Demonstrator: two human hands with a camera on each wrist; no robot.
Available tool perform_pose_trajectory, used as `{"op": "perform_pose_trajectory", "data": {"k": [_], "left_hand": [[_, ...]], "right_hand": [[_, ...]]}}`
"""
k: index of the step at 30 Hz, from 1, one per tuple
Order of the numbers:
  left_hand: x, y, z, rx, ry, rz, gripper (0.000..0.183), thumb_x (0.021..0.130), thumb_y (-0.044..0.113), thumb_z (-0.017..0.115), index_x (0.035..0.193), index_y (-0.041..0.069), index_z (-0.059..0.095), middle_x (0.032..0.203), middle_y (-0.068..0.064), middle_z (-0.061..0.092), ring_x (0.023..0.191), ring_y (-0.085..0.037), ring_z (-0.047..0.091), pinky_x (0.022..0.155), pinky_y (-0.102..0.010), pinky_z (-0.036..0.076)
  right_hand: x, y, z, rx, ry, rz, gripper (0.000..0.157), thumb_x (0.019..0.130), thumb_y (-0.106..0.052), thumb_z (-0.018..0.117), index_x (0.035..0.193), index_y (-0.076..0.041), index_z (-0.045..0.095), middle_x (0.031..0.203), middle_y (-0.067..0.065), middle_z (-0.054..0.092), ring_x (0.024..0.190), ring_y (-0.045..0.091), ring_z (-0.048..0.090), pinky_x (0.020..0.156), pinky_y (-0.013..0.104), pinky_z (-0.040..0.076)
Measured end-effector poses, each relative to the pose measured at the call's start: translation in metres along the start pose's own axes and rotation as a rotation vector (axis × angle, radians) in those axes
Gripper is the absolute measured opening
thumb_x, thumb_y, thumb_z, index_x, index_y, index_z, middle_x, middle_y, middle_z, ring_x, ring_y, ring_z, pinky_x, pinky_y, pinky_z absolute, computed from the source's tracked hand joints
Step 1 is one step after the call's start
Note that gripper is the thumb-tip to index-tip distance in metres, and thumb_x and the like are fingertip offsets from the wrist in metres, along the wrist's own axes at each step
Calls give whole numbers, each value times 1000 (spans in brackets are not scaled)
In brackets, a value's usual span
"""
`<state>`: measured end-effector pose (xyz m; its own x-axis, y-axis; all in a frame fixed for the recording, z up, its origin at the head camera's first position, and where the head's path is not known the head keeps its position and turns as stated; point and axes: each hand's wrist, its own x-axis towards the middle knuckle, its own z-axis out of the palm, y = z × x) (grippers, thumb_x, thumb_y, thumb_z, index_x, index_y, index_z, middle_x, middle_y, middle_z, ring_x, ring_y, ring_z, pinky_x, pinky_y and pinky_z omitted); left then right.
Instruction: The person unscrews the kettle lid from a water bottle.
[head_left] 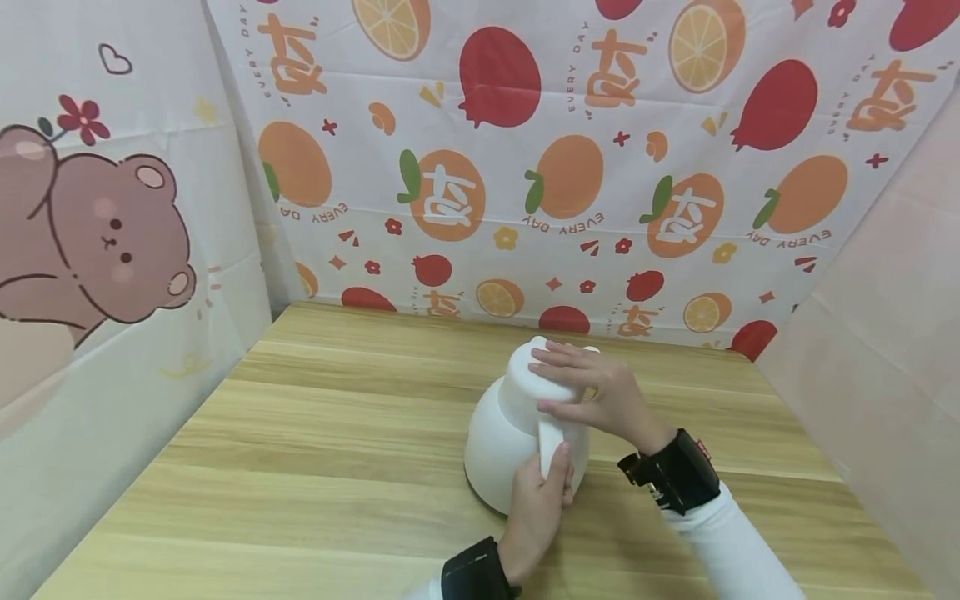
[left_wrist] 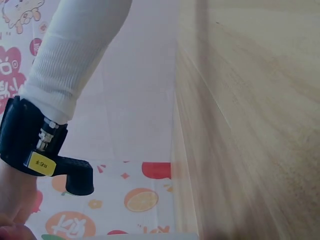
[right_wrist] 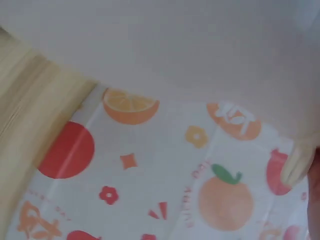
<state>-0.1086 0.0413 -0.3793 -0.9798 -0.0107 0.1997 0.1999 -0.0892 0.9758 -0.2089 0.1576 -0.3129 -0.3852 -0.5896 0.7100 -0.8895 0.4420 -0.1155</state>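
Observation:
A white insulated jug (head_left: 491, 446) with a rounded body stands on the wooden table. Its handle (head_left: 550, 437) faces the near side, where my left hand (head_left: 536, 504) grips it with the thumb along it. Over the top, my right hand (head_left: 603, 396) lies across the lid (head_left: 525, 367) with fairly straight, spread fingers; the thumb rests lower, by the handle's upper end. In the left wrist view, only part of the left hand (left_wrist: 17, 200) shows at the lower left edge. A pale, blurred surface of the jug (right_wrist: 165, 45) fills the upper right wrist view.
The wooden table (head_left: 330, 442) extends around the jug. Behind it hangs a fruit-patterned cloth (head_left: 345, 233), with a bear-printed cloth (head_left: 217, 275) on the left and a pale cloth (head_left: 885, 308) on the right. Black straps (head_left: 681, 473) sit on both wrists.

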Motion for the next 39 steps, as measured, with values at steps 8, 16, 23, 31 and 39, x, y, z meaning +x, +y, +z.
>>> {"op": "perform_pose_trajectory", "data": {"k": [8, 16, 23, 31, 39], "left_hand": [[0, 2, -4, 13, -2, -3, 47, 99, 25, 47, 70, -12, 52, 55, -19, 49, 47, -1, 40, 47, -13, 34], [1, 1, -3, 36, -7, 6, 46, 98, 23, 47, 69, -12, 52, 54, -27, 50, 46, 0, 40, 47, -12, 34], [0, -2, -4, 3, 0, 13, 48, 99, 25, 46, 69, -12, 51, 51, -15, 46, 44, 1, 38, 45, -13, 32], [-1, -2, -2, -44, -28, 45, 46, 99, 23, 45, 69, -11, 49, 55, -4, 42, 45, 3, 36, 45, -12, 31], [-1, 4, -2, -40, -24, -24, 47, 98, 25, 47, 73, -14, 50, 56, -9, 44, 46, 0, 38, 48, -12, 31]], "right_hand": [[3, 8, -1, 185, -62, -3, 43, 67, -22, 83, 107, -8, 74, 112, 20, 73, 117, 28, 61, 98, 51, 49], [-1, 5, 2, 163, -13, 18, 41, 67, -19, 83, 105, -7, 74, 112, 20, 73, 117, 29, 61, 100, 50, 48], [8, -13, 6, -50, 59, -6, 47, 66, -31, 83, 105, -5, 74, 107, 18, 76, 106, 29, 67, 86, 45, 57], [17, -39, 11, -382, 99, 27, 48, 65, -40, 82, 101, -9, 76, 97, 12, 79, 95, 23, 72, 71, 38, 61], [13, -34, 11, -319, 79, 26, 45, 68, -35, 80, 104, -9, 75, 100, 11, 78, 101, 24, 70, 77, 40, 60]]}}
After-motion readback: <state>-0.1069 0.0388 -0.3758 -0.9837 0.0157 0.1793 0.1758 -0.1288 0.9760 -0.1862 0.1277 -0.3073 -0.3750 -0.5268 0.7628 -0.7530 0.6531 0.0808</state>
